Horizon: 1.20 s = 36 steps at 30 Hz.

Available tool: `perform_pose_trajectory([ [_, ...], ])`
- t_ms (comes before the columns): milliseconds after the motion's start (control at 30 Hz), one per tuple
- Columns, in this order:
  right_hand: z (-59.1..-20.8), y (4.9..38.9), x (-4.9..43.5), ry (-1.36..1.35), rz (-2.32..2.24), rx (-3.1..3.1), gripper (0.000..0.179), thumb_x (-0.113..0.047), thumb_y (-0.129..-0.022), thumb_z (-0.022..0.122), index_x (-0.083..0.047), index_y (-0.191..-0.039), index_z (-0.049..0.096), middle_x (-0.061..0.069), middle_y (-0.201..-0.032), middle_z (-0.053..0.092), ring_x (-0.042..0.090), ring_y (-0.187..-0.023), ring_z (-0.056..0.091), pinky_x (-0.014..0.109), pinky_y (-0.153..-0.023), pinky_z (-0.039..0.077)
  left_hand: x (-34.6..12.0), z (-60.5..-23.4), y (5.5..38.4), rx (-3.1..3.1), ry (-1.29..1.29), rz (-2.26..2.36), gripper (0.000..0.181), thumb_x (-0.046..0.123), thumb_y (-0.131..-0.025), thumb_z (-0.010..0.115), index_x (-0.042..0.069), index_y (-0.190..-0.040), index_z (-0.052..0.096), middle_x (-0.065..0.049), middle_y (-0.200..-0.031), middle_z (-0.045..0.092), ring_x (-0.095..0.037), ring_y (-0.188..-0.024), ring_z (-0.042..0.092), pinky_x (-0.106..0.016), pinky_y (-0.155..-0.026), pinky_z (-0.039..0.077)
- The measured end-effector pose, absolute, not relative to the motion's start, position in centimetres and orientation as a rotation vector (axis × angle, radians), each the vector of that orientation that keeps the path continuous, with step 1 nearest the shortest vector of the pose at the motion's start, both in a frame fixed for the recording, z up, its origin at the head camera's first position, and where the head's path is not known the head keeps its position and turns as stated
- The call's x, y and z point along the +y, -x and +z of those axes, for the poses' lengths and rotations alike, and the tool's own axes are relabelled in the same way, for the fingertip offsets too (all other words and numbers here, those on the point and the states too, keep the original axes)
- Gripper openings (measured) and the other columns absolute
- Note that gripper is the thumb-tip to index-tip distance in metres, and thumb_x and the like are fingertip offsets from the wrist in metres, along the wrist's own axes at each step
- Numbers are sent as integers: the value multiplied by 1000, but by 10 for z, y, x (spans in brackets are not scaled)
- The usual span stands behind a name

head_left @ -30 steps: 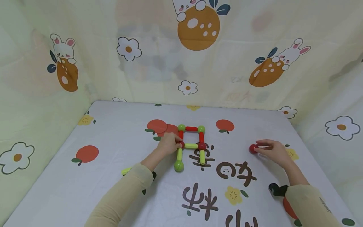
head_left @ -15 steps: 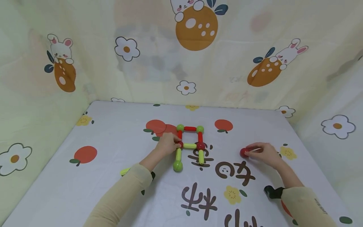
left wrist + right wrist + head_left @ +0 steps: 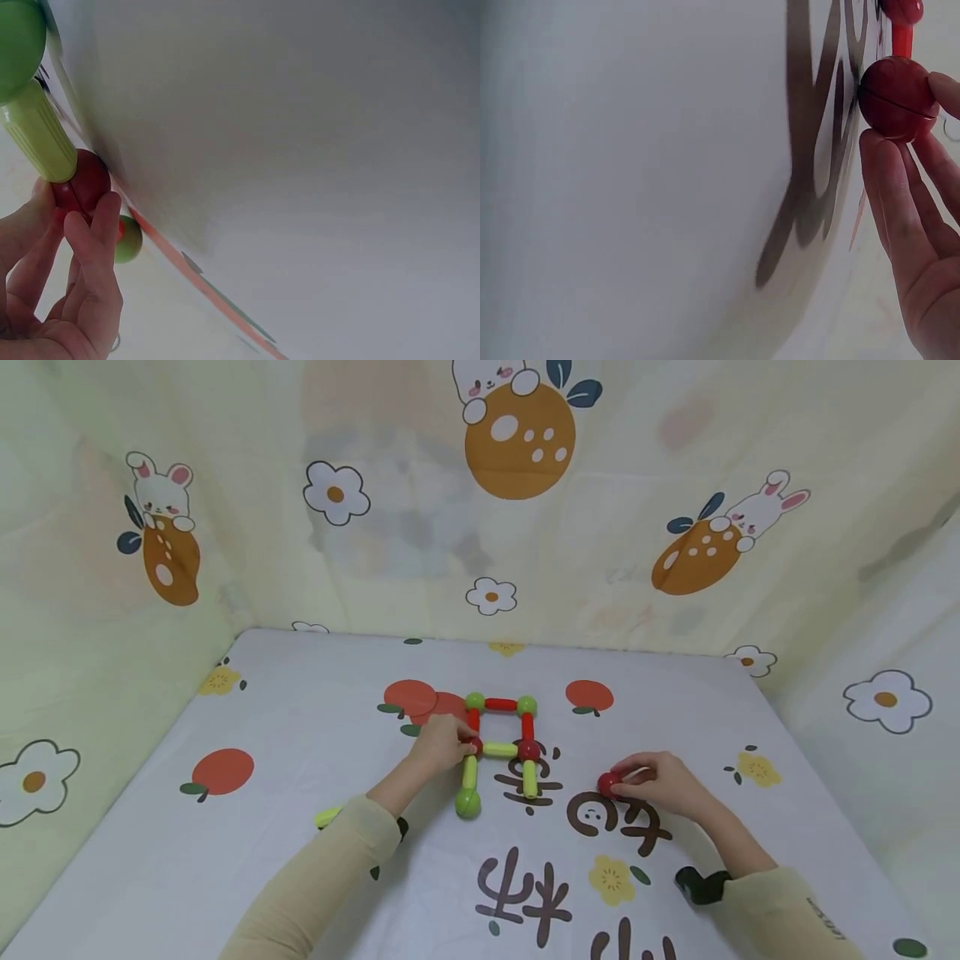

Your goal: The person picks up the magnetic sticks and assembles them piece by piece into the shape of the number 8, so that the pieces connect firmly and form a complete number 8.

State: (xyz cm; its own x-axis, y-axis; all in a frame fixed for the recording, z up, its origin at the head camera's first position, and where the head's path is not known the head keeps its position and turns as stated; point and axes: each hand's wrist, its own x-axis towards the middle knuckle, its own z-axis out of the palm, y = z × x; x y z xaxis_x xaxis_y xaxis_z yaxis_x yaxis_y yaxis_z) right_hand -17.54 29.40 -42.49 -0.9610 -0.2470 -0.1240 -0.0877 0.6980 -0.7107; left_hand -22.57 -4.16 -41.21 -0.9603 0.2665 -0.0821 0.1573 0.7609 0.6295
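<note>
A frame of magnetic rods and balls lies on the table in the head view. Two green balls (image 3: 527, 706) form its back corners. My left hand (image 3: 441, 747) pinches the front-left red ball (image 3: 91, 180), partly hidden by fingers. From there a light-green rod (image 3: 469, 773) runs toward me to a green ball (image 3: 468, 803). The front-right red ball (image 3: 528, 750) bears another light-green rod (image 3: 530, 779), whose near end is bare. Right of the frame, my right hand (image 3: 660, 783) holds a loose red ball (image 3: 608, 785) between thumb and fingers, low at the table.
A light-green piece (image 3: 327, 817) lies beside my left forearm, partly covered by the sleeve. The white tablecloth (image 3: 150, 877) carries printed fruit, flowers and dark lettering. A patterned curtain (image 3: 405, 560) rises behind the table's far edge and along both sides.
My right hand has moved left and nearer to me with the red ball, closing the distance to the frame. My left hand stays on the front-left red ball.
</note>
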Motion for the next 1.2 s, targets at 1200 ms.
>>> perform_pose_trajectory([
  [1200,-425,163,220,466,-1136,2517,29,-23,-75,76,-9,-97,65,4,-92,63,17,-79,62,27,-66,53,-42,-413,227,2790,-339,991,22,10,-81,69,4,-103,70,-7,-92,67,-15,-75,55,-20,-60,47],
])
